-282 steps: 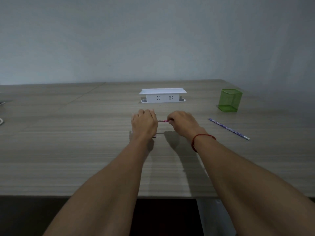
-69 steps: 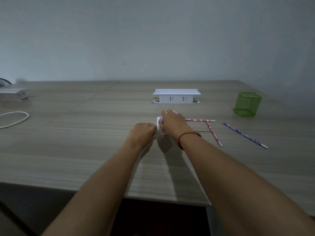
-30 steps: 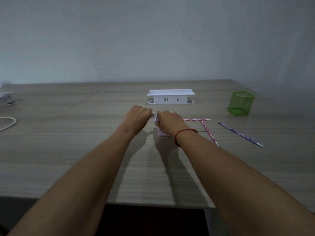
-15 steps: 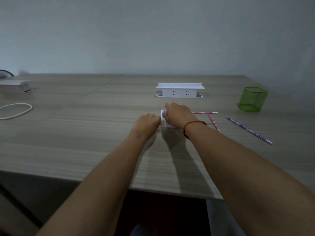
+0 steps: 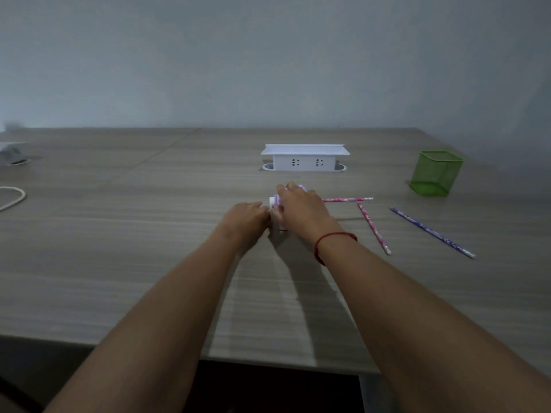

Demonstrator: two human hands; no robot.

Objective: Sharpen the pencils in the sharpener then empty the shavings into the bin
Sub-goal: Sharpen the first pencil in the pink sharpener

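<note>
Somewhere in the middle of the sharpening stage, judging from the layout. One pink pencil (image 5: pixel 347 199) inserted in the sharpener (image 5: pixel 276 214) from its right side, lying flat along the table (image 5: pixel 119 248). A second pink pencil (image 5: pixel 374 228) loose just beside it on the right, and a purple pencil (image 5: pixel 432 232) further right, both apart from the hands; not possible to tell at this size which tips are already sharp. Still left, by judgement: finishing the pencils, then emptying the shavings into the green bin (image 5: pixel 436 172), which stands at the far right, well apart from the sharpener, with nothing visible inside through its mesh. Right hand (image 5: pixel 301 211) laid over the top of the small white-and-purple sharpener, gripping it and hiding most of the body. Left hand (image 5: pixel 246 223) touching the sharpener's left end, fingers curled, probably around a crank handle, though the handle itself is hidden. White socket box (image 5: pixel 304 158) behind the hands, a cable loop (image 5: pixel 13 196) at the far left edge.
</note>
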